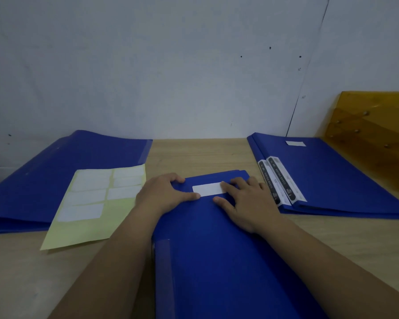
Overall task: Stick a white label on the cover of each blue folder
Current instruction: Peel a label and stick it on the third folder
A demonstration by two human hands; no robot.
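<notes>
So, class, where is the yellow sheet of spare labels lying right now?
In the head view, the label sheet lies on the table's left side, overlapping the left blue folder, just left of the left hand.

an office desk: wooden desktop (217,155), blue folders (332,180), amber file tray (376,125)

**A plain wall and a wooden desk**

A pale grey-white wall (171,65) fills the top half, with small dark dots at upper right and a thin dark line running down. Below is a light wooden desk (205,155). The light is dim.
</notes>
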